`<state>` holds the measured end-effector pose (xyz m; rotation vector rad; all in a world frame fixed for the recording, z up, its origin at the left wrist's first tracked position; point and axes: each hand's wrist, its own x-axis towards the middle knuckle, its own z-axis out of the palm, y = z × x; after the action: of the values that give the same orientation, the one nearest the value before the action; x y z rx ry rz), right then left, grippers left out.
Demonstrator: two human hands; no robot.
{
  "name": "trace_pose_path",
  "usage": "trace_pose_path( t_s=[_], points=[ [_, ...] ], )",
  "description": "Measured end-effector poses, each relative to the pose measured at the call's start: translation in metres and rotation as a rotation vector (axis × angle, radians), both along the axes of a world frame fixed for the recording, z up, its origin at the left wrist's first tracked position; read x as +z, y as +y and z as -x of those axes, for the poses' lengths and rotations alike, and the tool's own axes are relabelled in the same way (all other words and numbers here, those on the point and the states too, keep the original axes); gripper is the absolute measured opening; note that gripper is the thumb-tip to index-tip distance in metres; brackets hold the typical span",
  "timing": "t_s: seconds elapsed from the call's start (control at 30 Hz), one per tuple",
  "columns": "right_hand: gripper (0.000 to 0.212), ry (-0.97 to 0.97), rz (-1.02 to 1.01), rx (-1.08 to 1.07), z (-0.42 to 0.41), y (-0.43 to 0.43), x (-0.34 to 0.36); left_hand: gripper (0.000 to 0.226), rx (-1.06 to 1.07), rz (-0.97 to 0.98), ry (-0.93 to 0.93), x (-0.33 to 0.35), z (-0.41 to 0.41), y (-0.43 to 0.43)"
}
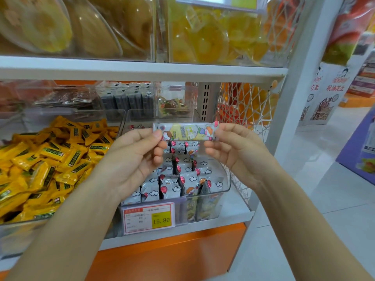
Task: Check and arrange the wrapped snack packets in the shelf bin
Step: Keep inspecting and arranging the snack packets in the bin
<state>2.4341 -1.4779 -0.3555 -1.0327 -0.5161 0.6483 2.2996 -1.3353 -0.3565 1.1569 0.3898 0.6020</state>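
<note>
I hold one wrapped snack packet (pixel 185 131), white with cartoon figures and yellow print, level in front of me above the bin. My left hand (pixel 134 157) pinches its left end and my right hand (pixel 233 147) pinches its right end. Below it stands a clear plastic shelf bin (pixel 225 186) holding several more packets (pixel 178 179) of the same kind, standing in rows with cloud and red-balloon print. My hands hide part of the bin's back rows.
A price tag reading 15.80 (pixel 149 218) hangs on the bin's front. To the left, a bin of yellow packets (pixel 50 159). A white shelf board (pixel 142 71) runs overhead with clear bins of dried fruit (pixel 209 35) above. White wire mesh (pixel 245 110) closes the right side.
</note>
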Motion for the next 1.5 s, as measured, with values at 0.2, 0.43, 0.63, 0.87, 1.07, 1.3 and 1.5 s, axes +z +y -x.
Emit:
trace_pose_path(
  t_s=[0.2, 0.43, 0.63, 0.87, 1.07, 1.3, 1.5],
  points=[
    [0.013, -0.278, 0.107, -0.158, 0.003, 0.001, -0.002, 0.020, -0.003, -0.229, 0.055, 0.000, -0.001, -0.004],
    [0.024, -0.543, 0.168, -0.134, 0.006, 0.001, -0.003, 0.012, 0.123, -0.347, 0.053, -0.004, -0.004, -0.004],
    [0.005, -0.565, 0.161, -0.176, 0.007, 0.001, -0.002, 0.017, 0.064, -0.457, 0.037, -0.005, -0.002, -0.003],
    [0.020, -0.744, 0.215, -0.346, 0.008, 0.004, -0.004, 0.011, 0.105, -0.635, 0.071, -0.007, -0.003, -0.013],
    [0.022, -0.869, 0.218, -0.434, 0.012, 0.005, -0.007, 0.013, 0.169, -0.614, 0.078, -0.007, -0.006, -0.018],
    [0.019, -0.948, 0.219, -0.443, 0.018, 0.006, -0.007, 0.027, 0.222, -0.544, 0.116, -0.007, -0.007, -0.018],
    [0.019, -0.922, 0.200, -0.422, 0.017, 0.008, -0.007, 0.024, 0.224, -0.515, 0.131, -0.007, -0.008, -0.019]
  ],
)
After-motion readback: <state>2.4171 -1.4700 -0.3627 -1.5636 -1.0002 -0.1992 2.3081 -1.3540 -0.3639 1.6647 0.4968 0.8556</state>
